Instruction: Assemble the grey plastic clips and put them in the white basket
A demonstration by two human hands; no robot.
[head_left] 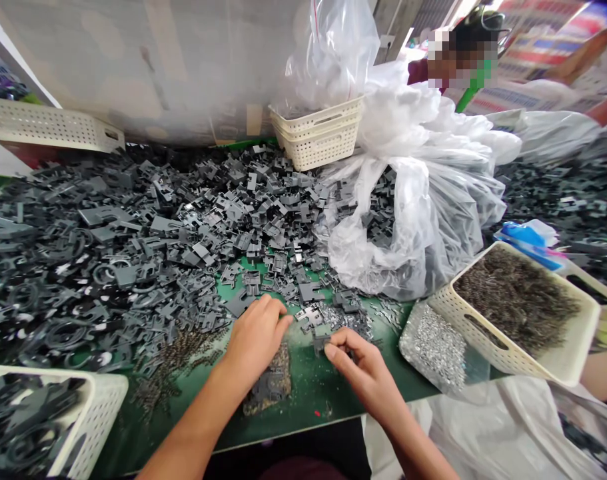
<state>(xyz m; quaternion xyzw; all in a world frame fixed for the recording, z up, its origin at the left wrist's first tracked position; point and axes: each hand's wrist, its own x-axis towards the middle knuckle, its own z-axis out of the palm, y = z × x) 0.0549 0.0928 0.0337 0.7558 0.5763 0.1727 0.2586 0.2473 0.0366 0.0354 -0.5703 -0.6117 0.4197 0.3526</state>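
Held part: a small dark grey, angular plastic part, just above the green tabletop near its front edge.
Right hand: the right hand pinches that part between thumb and forefinger.
Left hand: the left hand is palm down with fingers bent; their tips are hidden, so I cannot tell whether they hold anything.
Pad: a rough, brownish rectangular pad lies partly under the left forearm, dark grey pieces on it.
Springs: a scatter of small brown metal springs, left of the left forearm.
Pile: a broad heap of dark grey plastic parts beyond both hands.
Right side: a clear bag of small silvery pieces beside a cream perforated plastic basket filled with brownish metal pieces.
Behind: a crumpled translucent plastic bag, and farther off another person.
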